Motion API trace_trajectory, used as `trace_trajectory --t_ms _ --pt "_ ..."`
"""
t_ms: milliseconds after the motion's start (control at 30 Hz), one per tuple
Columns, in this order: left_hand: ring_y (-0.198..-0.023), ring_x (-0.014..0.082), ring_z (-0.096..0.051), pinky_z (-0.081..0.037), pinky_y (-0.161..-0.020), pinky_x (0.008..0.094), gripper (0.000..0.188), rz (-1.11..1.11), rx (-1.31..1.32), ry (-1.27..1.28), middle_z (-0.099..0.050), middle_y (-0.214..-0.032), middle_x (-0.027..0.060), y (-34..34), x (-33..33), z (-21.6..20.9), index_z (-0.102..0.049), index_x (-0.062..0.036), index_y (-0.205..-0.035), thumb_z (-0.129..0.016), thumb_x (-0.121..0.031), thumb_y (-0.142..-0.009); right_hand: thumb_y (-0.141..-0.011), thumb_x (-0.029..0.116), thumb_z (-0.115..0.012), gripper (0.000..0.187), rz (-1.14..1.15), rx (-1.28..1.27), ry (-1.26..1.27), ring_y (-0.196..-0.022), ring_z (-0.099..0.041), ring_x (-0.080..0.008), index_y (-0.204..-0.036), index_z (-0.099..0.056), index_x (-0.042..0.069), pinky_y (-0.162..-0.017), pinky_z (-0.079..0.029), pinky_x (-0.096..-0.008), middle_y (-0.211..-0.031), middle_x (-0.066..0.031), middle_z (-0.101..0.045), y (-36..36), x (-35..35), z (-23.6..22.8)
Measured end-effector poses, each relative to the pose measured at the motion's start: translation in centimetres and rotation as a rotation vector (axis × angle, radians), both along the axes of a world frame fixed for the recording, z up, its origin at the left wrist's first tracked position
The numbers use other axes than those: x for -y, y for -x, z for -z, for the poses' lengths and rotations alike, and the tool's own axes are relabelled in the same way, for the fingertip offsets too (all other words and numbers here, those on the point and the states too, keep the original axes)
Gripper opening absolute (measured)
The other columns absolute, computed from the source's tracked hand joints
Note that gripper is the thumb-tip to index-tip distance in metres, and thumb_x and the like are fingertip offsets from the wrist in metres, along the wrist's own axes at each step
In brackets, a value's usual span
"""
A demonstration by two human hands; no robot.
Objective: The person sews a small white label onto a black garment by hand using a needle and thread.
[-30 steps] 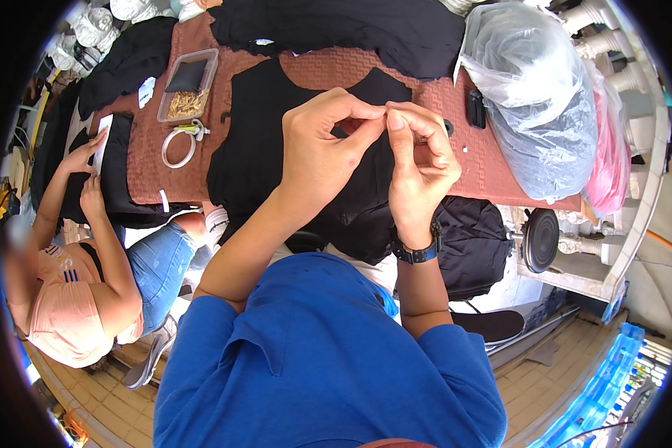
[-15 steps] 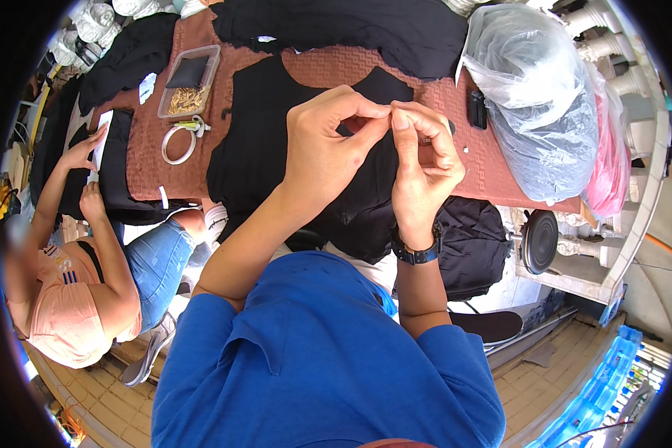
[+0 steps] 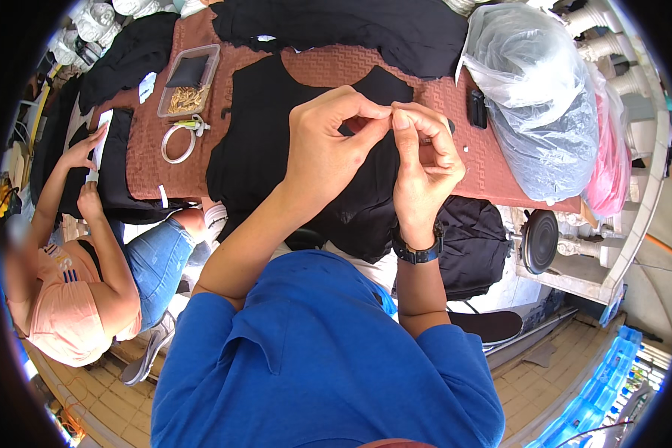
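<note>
My left hand and my right hand meet above a black garment spread on the brown table cover. Thumb and forefinger of each are pinched together, and the fingertips of both hands touch or nearly touch. Whatever sits between them is too small to make out. A dark watch circles my right wrist. The garment's neckline faces away from me, and its near part hangs over the table edge toward my lap.
Left of the garment are a clear plastic box with golden pieces and a black pad, and a white ring-shaped tape. A stapler-like black object and a full plastic bag lie right. A co-worker sits left, holding a white strip.
My two hands stay almost still, pinched fingertip to fingertip. The co-worker's hands and white strip have shifted very slightly.
</note>
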State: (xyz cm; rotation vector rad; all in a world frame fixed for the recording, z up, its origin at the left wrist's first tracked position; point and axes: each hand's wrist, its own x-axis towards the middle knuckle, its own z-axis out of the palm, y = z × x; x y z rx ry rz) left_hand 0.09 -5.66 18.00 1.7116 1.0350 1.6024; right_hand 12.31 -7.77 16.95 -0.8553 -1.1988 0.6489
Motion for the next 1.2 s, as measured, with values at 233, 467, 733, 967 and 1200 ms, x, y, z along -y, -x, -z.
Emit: trace_trajectory --t_ms 233,467,733,967,1200 --pt "-0.063 0.0112 -0.064 -0.049 -0.056 0.0231 0.008 -0.027 0.004 -0.028 -0.066 -0.073 0.0056 -0.4 0.1 -0.1 -0.071 0.0002 -0.082 -0.077 0.002 -0.077 -0.091 -0.002 -0.066 0.007 0.021 -0.053 0.017 -0.091 -0.061 -0.0096 -0.097 -0.069 -0.001 -0.077 -0.05 -0.0226 -0.104 -0.008 -0.065 0.2 0.1 0.4" --pt "-0.065 0.0095 -0.062 -0.048 -0.057 0.0219 0.01 -0.04 -0.032 -0.062 -0.067 -0.074 0.0051 -0.5 0.2 0.0 -0.072 0.0003 -0.085 -0.078 0.002 -0.077 -0.092 0.0 -0.066 0.007 0.029 -0.106 0.016 -0.094 -0.061 -0.0113 -0.098 -0.07 -0.001 -0.082 -0.05 -0.0242 -0.104 -0.0087 -0.067 0.5 0.1 0.7" --pt "-0.064 0.0102 -0.063 -0.049 -0.057 0.022 0.01 -0.049 -0.062 -0.091 -0.066 -0.074 0.0057 -0.7 0.4 -0.1 -0.072 0.0007 -0.085 -0.078 0.002 -0.077 -0.093 0.001 -0.065 0.008 0.013 -0.153 0.013 -0.095 -0.062 -0.0128 -0.099 -0.069 -0.001 -0.084 -0.05 -0.0257 -0.105 -0.0092 -0.066 0.4 0.1 1.1" --pt "-0.063 0.0099 -0.062 -0.049 -0.056 0.0218 0.01 -0.047 -0.059 -0.092 -0.067 -0.074 0.0058 -1.0 0.4 0.0 -0.072 0.0007 -0.085 -0.077 0.002 -0.077 -0.095 0.003 -0.063 0.011 0.013 -0.203 0.022 -0.094 -0.064 -0.0144 -0.101 -0.07 -0.003 -0.087 -0.053 -0.0277 -0.105 -0.011 -0.068 0.4 0.2 1.3" --pt "-0.063 0.0101 -0.063 -0.049 -0.056 0.0219 0.009 -0.051 -0.079 -0.087 -0.067 -0.074 0.0059 -1.0 0.5 -0.1 -0.072 0.0007 -0.085 -0.077 0.002 -0.077 -0.094 0.001 -0.064 0.007 0.024 -0.218 0.01 -0.093 -0.062 -0.0117 -0.098 -0.07 -0.001 -0.08 -0.051 -0.0246 -0.103 -0.008 -0.066 0.5 0.2 1.4"
